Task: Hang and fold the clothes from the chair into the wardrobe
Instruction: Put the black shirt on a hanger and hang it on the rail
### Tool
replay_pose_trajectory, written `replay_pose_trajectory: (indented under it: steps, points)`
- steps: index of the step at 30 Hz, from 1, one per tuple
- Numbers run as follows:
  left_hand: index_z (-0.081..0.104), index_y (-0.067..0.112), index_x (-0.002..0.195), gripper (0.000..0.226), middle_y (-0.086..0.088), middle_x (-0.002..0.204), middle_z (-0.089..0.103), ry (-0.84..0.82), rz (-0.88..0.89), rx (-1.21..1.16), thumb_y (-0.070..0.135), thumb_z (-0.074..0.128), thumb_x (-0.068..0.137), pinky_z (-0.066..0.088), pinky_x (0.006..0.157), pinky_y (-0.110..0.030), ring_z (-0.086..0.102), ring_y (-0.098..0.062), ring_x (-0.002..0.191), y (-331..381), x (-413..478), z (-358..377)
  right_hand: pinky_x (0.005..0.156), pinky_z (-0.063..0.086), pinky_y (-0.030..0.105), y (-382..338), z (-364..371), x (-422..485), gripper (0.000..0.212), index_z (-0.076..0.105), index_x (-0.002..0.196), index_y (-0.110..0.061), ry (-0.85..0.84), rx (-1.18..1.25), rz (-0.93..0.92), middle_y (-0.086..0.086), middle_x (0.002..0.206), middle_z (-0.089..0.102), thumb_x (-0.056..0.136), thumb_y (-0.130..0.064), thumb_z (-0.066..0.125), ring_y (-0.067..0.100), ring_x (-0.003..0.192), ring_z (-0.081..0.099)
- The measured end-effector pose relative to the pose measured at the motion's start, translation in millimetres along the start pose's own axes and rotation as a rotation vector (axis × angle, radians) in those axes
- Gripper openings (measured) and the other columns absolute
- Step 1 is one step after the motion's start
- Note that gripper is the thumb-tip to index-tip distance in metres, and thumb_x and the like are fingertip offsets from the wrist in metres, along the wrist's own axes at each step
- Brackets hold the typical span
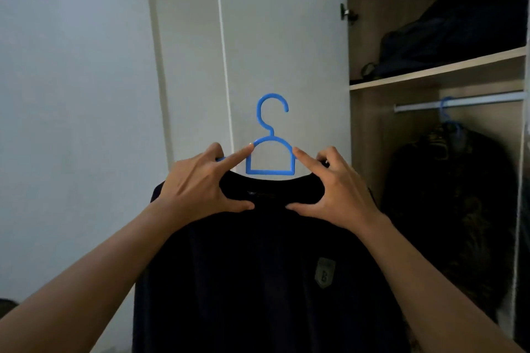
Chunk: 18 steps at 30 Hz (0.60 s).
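Hands: two are showing, one left hand (198,189) and one right hand (338,192). Shelves: one shelf (436,70) is showing. Rails: one rail (473,102) is showing beneath it. Blue hangers: two are showing, one held hanger (271,172) and one rail hanger (445,114). Dark garments: two are hanging, one black shirt (258,266) on the held hanger and one hanging garment (447,209) below the rail. Badges: one badge (325,272) is showing on the black shirt. Bags: one bag (459,34) is lying on the shelf. Doors: one door (286,37) is standing open. Hinges: one hinge (347,13) is showing at that door's edge.
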<state>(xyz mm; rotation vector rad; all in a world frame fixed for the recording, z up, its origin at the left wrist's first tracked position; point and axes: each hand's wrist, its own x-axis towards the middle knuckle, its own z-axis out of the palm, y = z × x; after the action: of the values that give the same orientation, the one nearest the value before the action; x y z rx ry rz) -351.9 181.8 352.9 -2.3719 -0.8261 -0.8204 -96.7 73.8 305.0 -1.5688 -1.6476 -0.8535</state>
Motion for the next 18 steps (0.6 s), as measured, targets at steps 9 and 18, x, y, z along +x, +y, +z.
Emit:
replay_pose_trajectory:
  steps: [9, 18]
  points:
    - [0.031, 0.045, 0.148, 0.1, 0.003, 0.086, 0.046, 0.053, 0.194, -0.09, 0.09, 0.047, 0.061, 0.017, 0.042, -0.022, 0.043, -0.016, 0.051, 127, 121, 92, 0.076, 0.054, 0.044, 167, -17, -45, 0.097, 0.046, 0.147, -0.033, 0.073, -0.124, 0.176, -0.001, 0.11, 0.045, 0.06, -0.071, 0.065, 0.019, 0.095, 0.055]
    - [0.007, 0.048, 0.154, 0.105, 0.001, 0.101, 0.044, 0.073, 0.238, -0.054, 0.091, 0.046, 0.068, 0.034, 0.051, -0.028, 0.044, -0.014, 0.064, 202, 234, 148, 0.091, 0.048, 0.053, 286, -11, -33, 0.096, 0.048, 0.144, -0.035, 0.168, -0.205, 0.332, 0.003, 0.121, 0.046, 0.058, -0.077, 0.061, 0.027, 0.111, 0.055]
